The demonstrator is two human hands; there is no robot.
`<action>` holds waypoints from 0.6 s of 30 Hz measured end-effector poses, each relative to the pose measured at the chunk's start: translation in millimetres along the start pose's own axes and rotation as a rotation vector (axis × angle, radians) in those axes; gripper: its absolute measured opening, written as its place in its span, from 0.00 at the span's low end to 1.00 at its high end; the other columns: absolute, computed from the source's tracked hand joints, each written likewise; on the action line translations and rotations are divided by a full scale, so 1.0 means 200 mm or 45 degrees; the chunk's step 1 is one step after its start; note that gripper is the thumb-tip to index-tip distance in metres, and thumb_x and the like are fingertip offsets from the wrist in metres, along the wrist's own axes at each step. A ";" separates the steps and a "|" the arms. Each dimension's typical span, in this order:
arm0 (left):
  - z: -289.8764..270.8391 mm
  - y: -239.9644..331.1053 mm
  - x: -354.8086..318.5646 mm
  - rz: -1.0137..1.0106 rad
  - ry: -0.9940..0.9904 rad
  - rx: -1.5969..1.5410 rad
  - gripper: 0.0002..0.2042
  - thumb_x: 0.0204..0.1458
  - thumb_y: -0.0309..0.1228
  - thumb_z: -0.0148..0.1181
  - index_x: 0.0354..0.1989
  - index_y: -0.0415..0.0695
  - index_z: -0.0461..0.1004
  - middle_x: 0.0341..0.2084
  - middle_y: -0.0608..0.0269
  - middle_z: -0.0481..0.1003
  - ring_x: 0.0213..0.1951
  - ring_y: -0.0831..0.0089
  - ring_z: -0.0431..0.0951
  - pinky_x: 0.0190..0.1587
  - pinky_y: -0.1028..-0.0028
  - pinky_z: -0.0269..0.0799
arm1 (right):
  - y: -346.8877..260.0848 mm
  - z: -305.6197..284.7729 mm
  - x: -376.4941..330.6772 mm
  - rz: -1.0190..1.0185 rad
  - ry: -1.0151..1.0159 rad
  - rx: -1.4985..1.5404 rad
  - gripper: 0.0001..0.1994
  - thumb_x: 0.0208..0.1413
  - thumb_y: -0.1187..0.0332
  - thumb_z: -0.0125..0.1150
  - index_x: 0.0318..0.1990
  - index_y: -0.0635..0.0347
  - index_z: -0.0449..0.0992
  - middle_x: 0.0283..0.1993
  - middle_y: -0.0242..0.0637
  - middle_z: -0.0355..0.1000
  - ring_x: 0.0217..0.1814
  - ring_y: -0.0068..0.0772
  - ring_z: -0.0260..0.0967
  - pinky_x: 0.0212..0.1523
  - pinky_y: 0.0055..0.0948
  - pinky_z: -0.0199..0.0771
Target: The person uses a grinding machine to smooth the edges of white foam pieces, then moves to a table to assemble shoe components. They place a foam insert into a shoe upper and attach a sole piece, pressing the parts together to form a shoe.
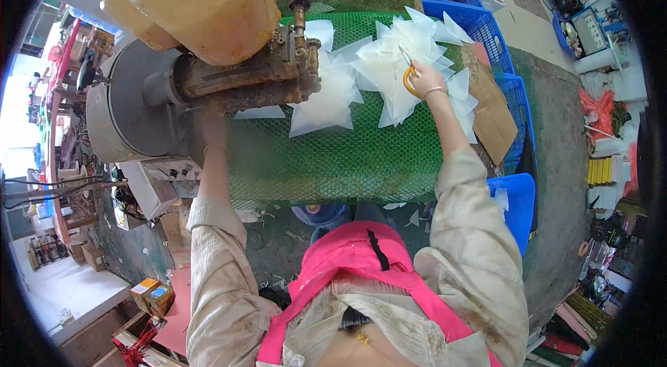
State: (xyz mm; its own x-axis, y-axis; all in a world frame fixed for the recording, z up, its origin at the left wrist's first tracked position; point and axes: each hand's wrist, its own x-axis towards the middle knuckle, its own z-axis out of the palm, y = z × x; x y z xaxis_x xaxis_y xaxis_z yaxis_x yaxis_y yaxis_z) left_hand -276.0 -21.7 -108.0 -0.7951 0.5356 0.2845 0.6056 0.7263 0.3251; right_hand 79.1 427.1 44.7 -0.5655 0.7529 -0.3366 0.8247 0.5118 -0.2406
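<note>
My right hand (429,80) is closed around a pair of scissors with orange handles (408,84). Their metal blades point away from me, over a heap of thin white pointed sheets (396,99). A second pile of white sheets (323,98) lies to its left, close to the machine. My left hand (210,127) reaches up to the underside of the rusty machine arm (240,82). It is smeared by motion and partly covered by the machine, so its fingers cannot be made out. Both piles rest on a green mesh mat (333,172).
A yellowed plastic tank (208,6) sits atop the machine, beside a round grey drum (125,99). Blue crates (511,99) line the table's right side, with brown cardboard (490,113) against them. A blue bin (517,211) stands lower right. White scraps (415,218) lie on the floor.
</note>
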 end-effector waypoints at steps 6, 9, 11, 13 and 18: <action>-0.07 0.35 0.04 -0.244 -0.145 0.199 0.12 0.45 0.30 0.48 0.39 0.46 0.72 0.36 0.62 0.73 0.37 0.67 0.73 0.40 0.67 0.67 | 0.10 0.23 -0.40 -0.048 -0.247 -0.155 0.21 0.46 0.64 0.46 0.51 0.38 0.63 0.38 0.46 0.70 0.40 0.46 0.68 0.40 0.39 0.69; -0.07 0.18 0.07 -0.437 -0.339 0.123 0.14 0.48 0.36 0.51 0.38 0.38 0.70 0.33 0.56 0.72 0.33 0.65 0.72 0.35 0.66 0.67 | 0.04 0.19 -0.61 -0.191 -0.354 -0.249 0.21 0.46 0.65 0.46 0.51 0.36 0.62 0.37 0.45 0.70 0.40 0.46 0.68 0.40 0.39 0.69; -0.04 0.14 0.07 -0.163 -0.101 0.324 0.18 0.49 0.39 0.53 0.38 0.34 0.68 0.30 0.53 0.72 0.30 0.64 0.71 0.32 0.66 0.66 | 0.09 0.15 -0.62 -0.317 -0.367 -0.294 0.19 0.47 0.63 0.44 0.50 0.36 0.63 0.37 0.44 0.70 0.39 0.46 0.68 0.40 0.40 0.69; -0.02 0.19 0.03 0.221 0.284 0.492 0.20 0.48 0.41 0.54 0.38 0.33 0.67 0.29 0.54 0.72 0.29 0.65 0.70 0.31 0.67 0.66 | 0.06 -0.02 -0.57 -0.311 -0.227 -0.245 0.18 0.49 0.59 0.40 0.50 0.35 0.64 0.38 0.43 0.70 0.39 0.47 0.68 0.40 0.40 0.68; 0.05 0.01 0.03 -0.005 0.059 -0.190 0.23 0.49 0.44 0.51 0.41 0.33 0.65 0.32 0.54 0.71 0.32 0.66 0.71 0.35 0.70 0.65 | 0.05 0.05 -0.03 0.091 -0.101 -0.150 0.19 0.48 0.58 0.47 0.51 0.34 0.64 0.41 0.43 0.69 0.43 0.44 0.67 0.43 0.38 0.67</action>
State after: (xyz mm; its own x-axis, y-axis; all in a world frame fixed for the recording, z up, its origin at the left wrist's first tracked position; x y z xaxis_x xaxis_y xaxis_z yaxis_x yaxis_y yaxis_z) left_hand -279.7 -12.2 -115.0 -0.7971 0.5102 0.3231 0.6035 0.6542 0.4558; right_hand 91.3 424.5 35.4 -0.5001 0.7565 -0.4214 0.8557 0.5064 -0.1065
